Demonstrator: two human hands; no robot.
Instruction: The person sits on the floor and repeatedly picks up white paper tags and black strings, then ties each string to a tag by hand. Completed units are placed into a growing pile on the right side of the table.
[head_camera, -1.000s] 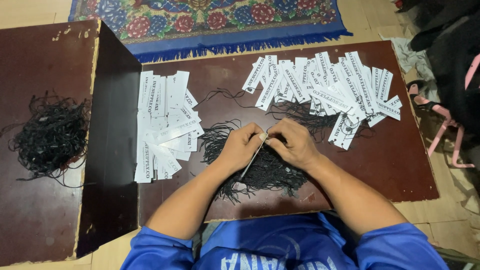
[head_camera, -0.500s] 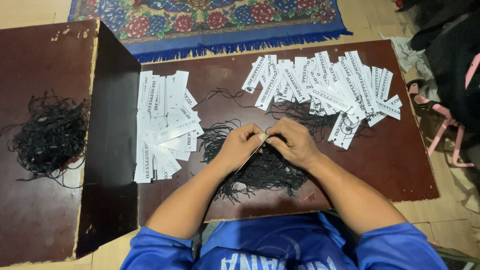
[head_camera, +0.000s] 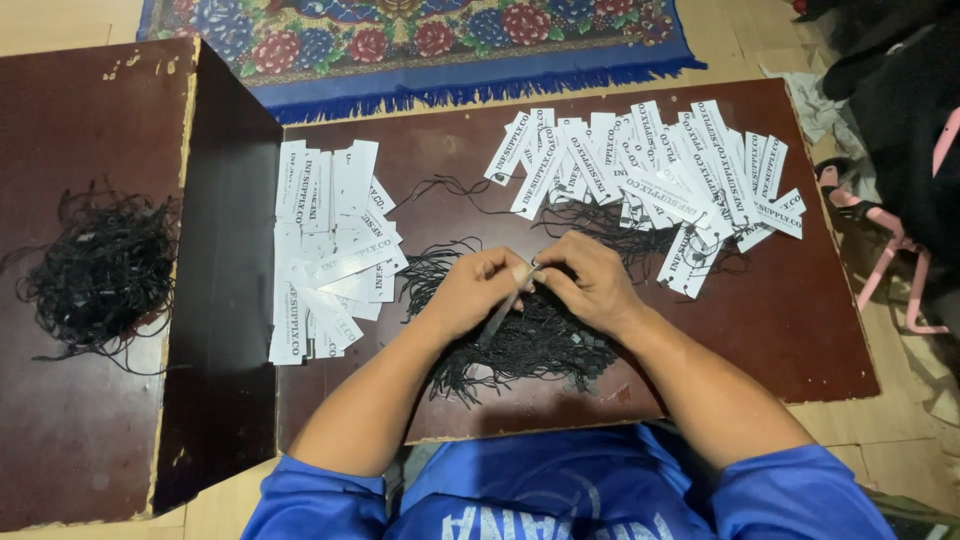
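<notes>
L hand (head_camera: 478, 290) & R hand (head_camera: 590, 283) both pinch one tag (head_camera: 503, 308) over the cord pile (head_camera: 530, 345) at desk (head_camera: 800, 330) centre. Risk: loose cords snag fingers, drag the pile, or sweep nearby tag stack (head_camera: 330, 250) out of order.

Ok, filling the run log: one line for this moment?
left hand + right hand: pinch one tag | over strings | tag piles left, right

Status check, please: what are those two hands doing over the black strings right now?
Left hand and right hand together pinch one paper tag. Black string pile lies beneath. Nothing blocks them.
</notes>
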